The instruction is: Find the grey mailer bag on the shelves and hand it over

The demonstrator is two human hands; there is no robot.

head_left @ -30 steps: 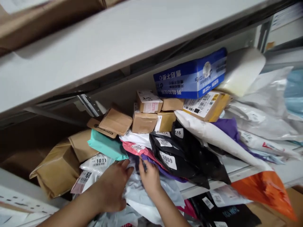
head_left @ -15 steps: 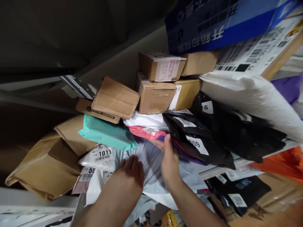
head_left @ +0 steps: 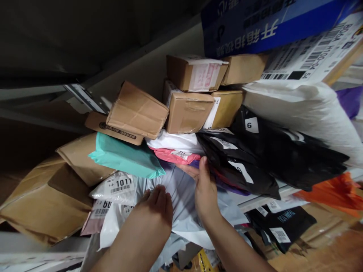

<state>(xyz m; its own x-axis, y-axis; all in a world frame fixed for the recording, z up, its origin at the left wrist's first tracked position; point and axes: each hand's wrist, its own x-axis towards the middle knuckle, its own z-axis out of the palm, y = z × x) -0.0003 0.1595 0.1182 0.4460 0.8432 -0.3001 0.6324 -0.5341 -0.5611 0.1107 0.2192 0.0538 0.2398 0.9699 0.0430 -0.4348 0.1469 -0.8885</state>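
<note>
Head view: both hands work at the near edge of a heaped shelf of parcels. The left hand [head_left: 154, 211] lies flat, fingers together, pressing the grey mailer bag [head_left: 181, 196] down; the right hand [head_left: 204, 189] stands edge-on, fingers straight and together, wedged against the black bag [head_left: 241, 170] to part the pile beneath the pink parcel [head_left: 172, 155]. Half a second ago the hands sat much the same; the black bag's label now shows less.

The blue box [head_left: 272, 26] ran off the top edge, its print cut short. The label reading 1011 [head_left: 120, 185] showed whole, but the one below [head_left: 103, 207] was half covered. The left hand [head_left: 154, 211] perhaps pressed the grey bag [head_left: 178, 192]; its fingertips were hidden.
</note>
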